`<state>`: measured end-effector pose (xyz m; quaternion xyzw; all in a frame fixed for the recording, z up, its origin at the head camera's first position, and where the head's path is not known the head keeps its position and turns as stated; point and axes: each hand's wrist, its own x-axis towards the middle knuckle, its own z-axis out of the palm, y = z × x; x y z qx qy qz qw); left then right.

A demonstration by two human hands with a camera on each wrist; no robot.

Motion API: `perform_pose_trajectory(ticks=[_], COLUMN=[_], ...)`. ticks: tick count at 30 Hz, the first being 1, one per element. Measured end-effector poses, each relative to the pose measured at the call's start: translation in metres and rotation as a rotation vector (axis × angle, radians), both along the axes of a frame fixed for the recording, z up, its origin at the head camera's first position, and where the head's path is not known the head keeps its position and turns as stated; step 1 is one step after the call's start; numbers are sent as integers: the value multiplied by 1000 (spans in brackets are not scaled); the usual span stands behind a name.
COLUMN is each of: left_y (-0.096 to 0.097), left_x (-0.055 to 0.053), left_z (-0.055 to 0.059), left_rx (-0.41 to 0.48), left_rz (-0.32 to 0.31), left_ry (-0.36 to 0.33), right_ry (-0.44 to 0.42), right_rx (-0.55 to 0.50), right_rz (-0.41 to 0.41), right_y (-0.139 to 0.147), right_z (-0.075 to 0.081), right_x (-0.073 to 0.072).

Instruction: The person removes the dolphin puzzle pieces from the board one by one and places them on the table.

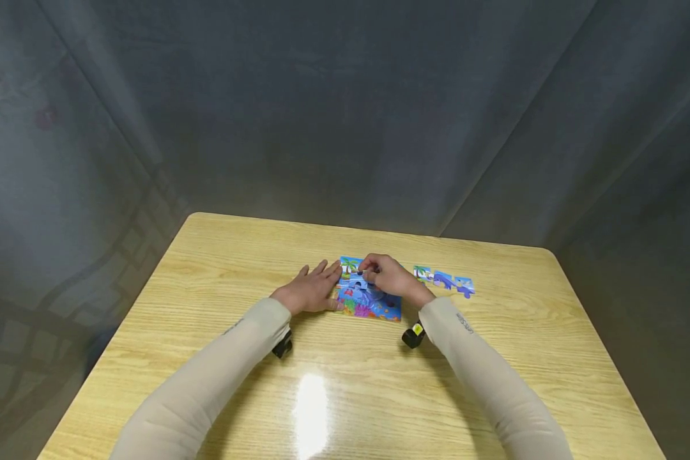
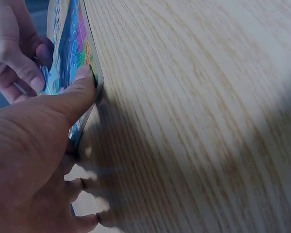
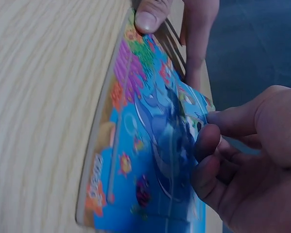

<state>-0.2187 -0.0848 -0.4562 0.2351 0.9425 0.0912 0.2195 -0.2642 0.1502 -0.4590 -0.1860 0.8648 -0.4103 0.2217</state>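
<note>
A colourful jigsaw puzzle board point(image 1: 379, 308) with a sea scene, showing a dolphin, coral and a palm tree, lies on the table. My left hand point(image 1: 313, 291) spreads flat at the board's left side, its thumb point(image 2: 82, 80) resting on the board's near-left corner. Over the upper middle of the board, my right hand point(image 1: 388, 276) pinches a light blue puzzle piece point(image 2: 51, 83) between thumb and fingers. Its fingertips are close against the board in the right wrist view, and they hide most of that piece.
Right of the board lie loose puzzle pieces: one with a palm tree point(image 1: 421, 272), and others with purple-blue shapes point(image 1: 464, 286). The wooden table point(image 1: 322, 396) has grey curtains point(image 1: 322, 128) behind it. A black wrist camera hangs under each sleeve.
</note>
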Motion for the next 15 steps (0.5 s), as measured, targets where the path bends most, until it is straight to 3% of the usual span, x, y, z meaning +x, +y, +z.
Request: perform_pose_trajectory(ticks=[15], left_y=[0], left_x=[0], left_z=[-2], left_rx=[5], left_rz=[-6], left_ry=[5], right_ry=[56], right_rx=[-32], right_rz=[-34], right_y=[46], right_z=[11], right_x=[1])
